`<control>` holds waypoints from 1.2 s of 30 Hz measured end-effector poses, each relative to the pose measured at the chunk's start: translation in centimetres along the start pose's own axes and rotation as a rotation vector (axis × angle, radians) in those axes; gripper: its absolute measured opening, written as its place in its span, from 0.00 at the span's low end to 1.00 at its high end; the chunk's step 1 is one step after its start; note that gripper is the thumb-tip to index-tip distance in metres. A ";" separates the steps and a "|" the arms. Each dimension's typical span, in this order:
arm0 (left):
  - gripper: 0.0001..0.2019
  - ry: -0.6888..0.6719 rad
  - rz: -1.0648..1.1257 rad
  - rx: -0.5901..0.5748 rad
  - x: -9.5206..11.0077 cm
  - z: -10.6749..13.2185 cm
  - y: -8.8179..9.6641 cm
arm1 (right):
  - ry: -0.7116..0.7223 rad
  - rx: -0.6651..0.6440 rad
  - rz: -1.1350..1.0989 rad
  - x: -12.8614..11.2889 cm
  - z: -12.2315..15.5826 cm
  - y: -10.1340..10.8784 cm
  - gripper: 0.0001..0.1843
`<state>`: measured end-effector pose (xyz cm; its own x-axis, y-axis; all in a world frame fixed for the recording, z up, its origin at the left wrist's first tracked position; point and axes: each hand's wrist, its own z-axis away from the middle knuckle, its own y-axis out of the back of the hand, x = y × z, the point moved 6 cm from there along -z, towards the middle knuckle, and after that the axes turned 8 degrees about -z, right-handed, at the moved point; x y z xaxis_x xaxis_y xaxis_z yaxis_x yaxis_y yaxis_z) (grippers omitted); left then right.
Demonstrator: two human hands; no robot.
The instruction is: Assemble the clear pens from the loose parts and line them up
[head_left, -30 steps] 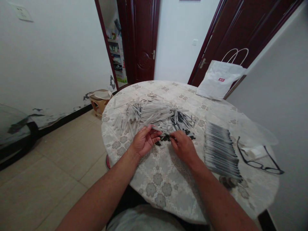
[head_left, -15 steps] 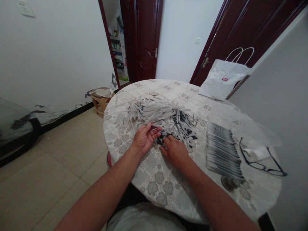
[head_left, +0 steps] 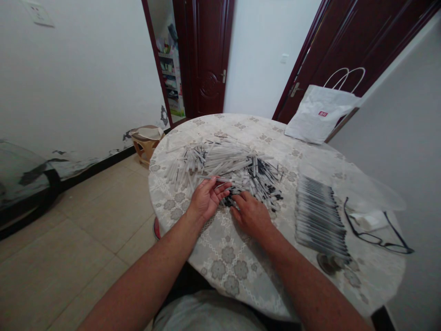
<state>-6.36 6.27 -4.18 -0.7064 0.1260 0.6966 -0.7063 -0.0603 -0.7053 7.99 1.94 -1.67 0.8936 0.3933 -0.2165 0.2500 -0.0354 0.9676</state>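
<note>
A heap of whitish translucent pen barrels (head_left: 227,158) lies on the round table, with dark thin sticks and small black pieces (head_left: 275,193) along its right and near side. At the heap's near edge my left hand (head_left: 206,197) is palm up, thumb and forefinger closed on a slim translucent pen barrel (head_left: 206,177). Just to the right, my right hand (head_left: 251,212) is palm down with bent fingers among small black pieces. Its fingertips are partly hidden, and I cannot make out what they hold.
Pens (head_left: 320,216) lie in a neat row on the right. Near them are black-framed glasses (head_left: 375,236), a white tissue-like piece (head_left: 368,220), and a small round object (head_left: 327,263). A white paper bag (head_left: 319,112) stands at the table's back right. A stool (head_left: 146,145) stands left.
My right hand has shifted very slightly, its fingers still at the black pieces. The left hand keeps the pen barrel in the same place.
</note>
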 end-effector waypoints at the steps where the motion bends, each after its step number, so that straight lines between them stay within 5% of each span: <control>1: 0.05 0.000 0.002 0.000 0.0 0.0 0.0 | 0.017 -0.015 -0.001 -0.2 -0.2 -0.2 0.12; 6: 0.05 0.001 0.000 0.006 0.0 0.1 0.0 | 0.022 -0.048 0.022 -0.2 -0.4 -0.7 0.09; 16: 0.07 0.001 -0.013 -0.003 -0.1 0.1 0.1 | 0.011 0.084 0.038 0.6 0.4 0.0 0.08; 25: 0.10 0.023 -0.093 -0.099 -0.5 0.7 -0.7 | 0.041 0.482 -0.601 2.2 0.5 2.4 0.08; 36: 0.11 0.046 -0.149 -0.167 -0.7 1.3 -1.6 | 0.011 0.545 -0.773 2.8 0.5 2.8 0.10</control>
<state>-4.82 4.98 -3.33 -0.5896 0.1660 0.7905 -0.7822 0.1265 -0.6100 11.38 2.49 0.38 0.4046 0.4955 -0.7686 0.9137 -0.1850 0.3618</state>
